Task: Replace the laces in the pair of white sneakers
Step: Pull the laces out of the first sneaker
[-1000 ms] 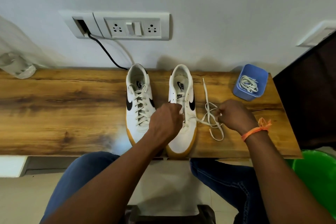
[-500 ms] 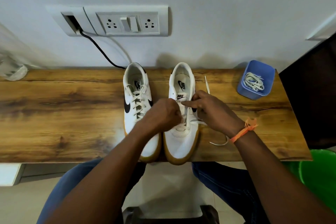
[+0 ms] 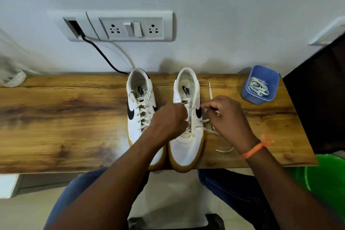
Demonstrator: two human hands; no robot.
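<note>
Two white sneakers with gum soles stand side by side on the wooden table, toes toward me. The left sneaker is fully laced. The right sneaker has its upper eyelets bare, and a white lace trails from it onto the table at its right. My left hand is curled over the right sneaker's eyelets and pinches the lace there. My right hand pinches the same lace just beside the shoe's right side.
A blue cup holding a bundle of white laces stands at the back right. A black cable runs from the wall socket panel down behind the sneakers. A green bin sits right of my knees, a dark panel above it.
My right hand came in from the table at the right to the right sneaker's side, drawing the lace with it. My left hand stayed on the eyelets.
</note>
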